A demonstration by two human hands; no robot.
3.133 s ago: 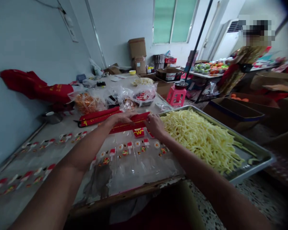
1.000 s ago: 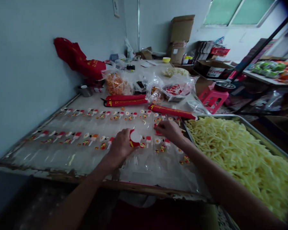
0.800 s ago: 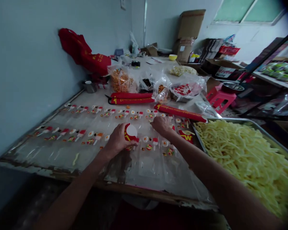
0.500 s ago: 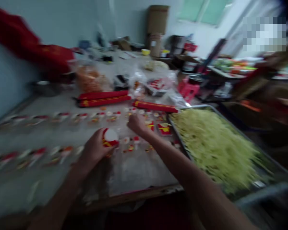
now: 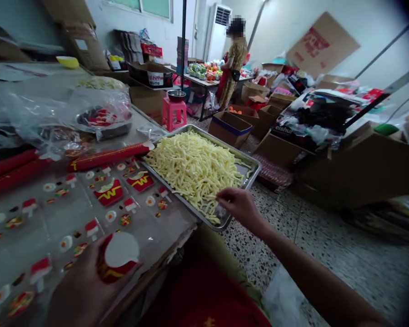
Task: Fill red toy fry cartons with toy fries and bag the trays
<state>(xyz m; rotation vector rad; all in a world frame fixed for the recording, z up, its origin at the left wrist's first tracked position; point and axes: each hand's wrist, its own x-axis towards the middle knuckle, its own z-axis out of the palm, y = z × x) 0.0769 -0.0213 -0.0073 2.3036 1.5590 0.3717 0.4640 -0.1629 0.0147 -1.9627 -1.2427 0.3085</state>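
My left hand (image 5: 78, 277) is wrapped around a small red fries carton (image 5: 109, 268) with yellow marking and a white inside, held over the near edge of the table. My right hand (image 5: 240, 206) is at the near right side of a metal tray (image 5: 254, 175), its fingers pinched together against the pale yellow fry-shaped sticks (image 5: 194, 163) heaped there. Whatever the fingertips hold is too small to make out. Two small red cartons with sticks, one a filled carton (image 5: 109, 193), lie on the table left of the tray.
Small food-shaped pieces, such as a fried egg (image 5: 65, 244), lie in rows on the table's plastic sheeting (image 5: 68, 209). Stacked red cartons (image 5: 109, 155) lie behind them. A pink stool (image 5: 174, 113), open cardboard boxes (image 5: 230, 129) and a person (image 5: 235, 63) are farther back.
The view has swung to the right. My right hand has gone from above the table pieces to the sticks in the tray. My left hand still holds the red carton.
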